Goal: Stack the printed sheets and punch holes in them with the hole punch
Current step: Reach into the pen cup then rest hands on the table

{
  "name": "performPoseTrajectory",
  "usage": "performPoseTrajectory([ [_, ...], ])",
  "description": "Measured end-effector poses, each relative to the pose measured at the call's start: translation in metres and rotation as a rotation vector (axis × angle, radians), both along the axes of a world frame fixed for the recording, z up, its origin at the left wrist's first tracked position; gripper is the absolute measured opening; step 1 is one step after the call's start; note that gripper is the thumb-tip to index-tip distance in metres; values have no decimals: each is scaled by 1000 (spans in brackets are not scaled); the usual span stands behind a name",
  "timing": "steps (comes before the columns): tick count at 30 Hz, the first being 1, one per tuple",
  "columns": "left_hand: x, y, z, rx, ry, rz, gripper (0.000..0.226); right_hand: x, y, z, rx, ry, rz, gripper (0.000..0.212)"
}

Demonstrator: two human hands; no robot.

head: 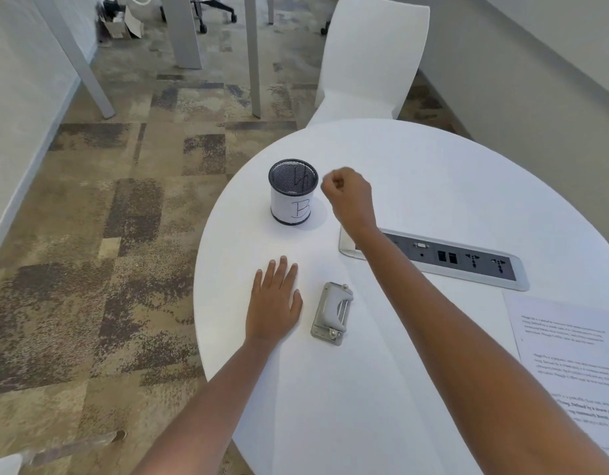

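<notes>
My left hand (274, 301) lies flat on the white table (416, 173), palm down, fingers spread, holding nothing. Just to its right, not touching it, the grey punch (332, 313) lies on the table with its handle up. My right hand (347, 197) hangs above the table in a closed fist, just right of the mesh cup (292, 192), which stands upright and bears a label marked "B"; whether the fist holds anything I cannot tell. My right forearm crosses over the near end of the socket panel (467, 260) set into the tabletop. The printed sheets (570, 358) lie at the right edge, overlapping and fanned, well apart from the punch. A white chair (368, 60) stands beyond the table.
</notes>
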State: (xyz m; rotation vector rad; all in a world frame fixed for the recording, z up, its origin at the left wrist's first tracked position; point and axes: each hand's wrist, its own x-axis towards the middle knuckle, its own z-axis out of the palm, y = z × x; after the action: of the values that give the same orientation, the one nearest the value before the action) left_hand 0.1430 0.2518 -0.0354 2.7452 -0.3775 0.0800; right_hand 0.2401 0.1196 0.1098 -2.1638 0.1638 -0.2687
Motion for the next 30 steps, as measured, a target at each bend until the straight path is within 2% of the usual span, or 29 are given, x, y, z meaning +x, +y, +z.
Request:
performPoseTrajectory([
  [2, 1, 0, -1, 0, 4, -1, 50, 15, 10, 6, -58, -9, 29, 18],
  [6, 1, 0, -2, 21, -4, -4, 50, 36, 18, 4, -203, 60, 60, 30],
  [8, 1, 0, -1, 26, -7, -2, 50, 42, 17, -1, -226, 99, 55, 28],
  [14, 1, -1, -2, 17, -50, 4, 50, 37, 7, -7, -92, 72, -32, 20],
  [19, 2, -1, -2, 20, -51, 1, 51, 5, -14, -28, 57, 145, -148, 17],
  [23, 1, -1, -3, 29, -47, 3, 48, -37, -37, -63, 90, 245, -204, 22],
  [26, 1, -1, -1, 42, -47, 4, 49, -75, -58, -87, 139, 316, -295, 15],
  [30, 0, -2, 0, 24, -35, 3, 49, -126, -81, -108, 70, 366, -359, 11],
])
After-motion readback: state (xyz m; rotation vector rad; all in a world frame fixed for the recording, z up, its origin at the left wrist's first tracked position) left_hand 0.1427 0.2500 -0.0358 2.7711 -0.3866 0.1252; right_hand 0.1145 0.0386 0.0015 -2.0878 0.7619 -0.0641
